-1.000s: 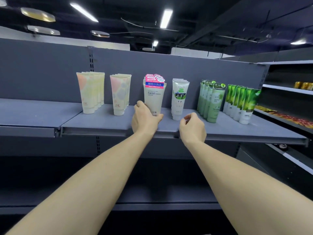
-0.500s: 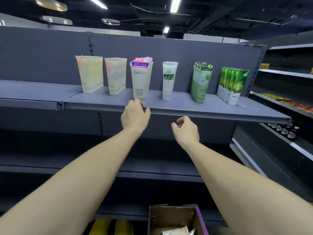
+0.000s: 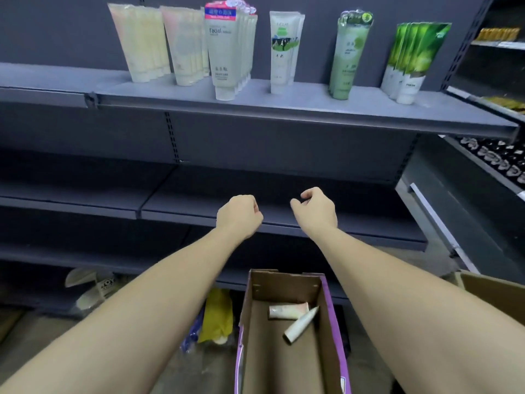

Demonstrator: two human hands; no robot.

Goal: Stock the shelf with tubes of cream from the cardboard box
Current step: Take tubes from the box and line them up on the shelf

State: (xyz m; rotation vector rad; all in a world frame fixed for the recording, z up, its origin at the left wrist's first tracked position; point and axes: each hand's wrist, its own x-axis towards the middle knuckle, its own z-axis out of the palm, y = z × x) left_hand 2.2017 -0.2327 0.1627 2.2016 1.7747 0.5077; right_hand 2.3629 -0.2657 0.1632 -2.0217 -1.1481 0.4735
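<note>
The grey shelf (image 3: 284, 109) near the top carries several rows of upright cream tubes, among them the white "Facial" tubes with a pink top (image 3: 224, 52). An open cardboard box with purple sides (image 3: 332, 322) stands on the floor below me. Two tubes (image 3: 295, 317) lie at its far end, one pale pink, one white. My left hand (image 3: 238, 217) and my right hand (image 3: 315, 209) hang side by side in front of the lower shelf, above the box. Both are loosely curled and hold nothing.
A bare lower shelf (image 3: 355, 223) runs behind my hands. Yellow packaging (image 3: 217, 317) and white items (image 3: 91, 288) lie on the floor left of the box. A second cardboard box (image 3: 494, 291) is at the right. A neighbouring rack (image 3: 497, 160) holds small goods.
My left hand has let go of the "Facial" tube on the shelf. Both hands have dropped from the stocked shelf to the lower shelf. My view has tilted down, showing the box.
</note>
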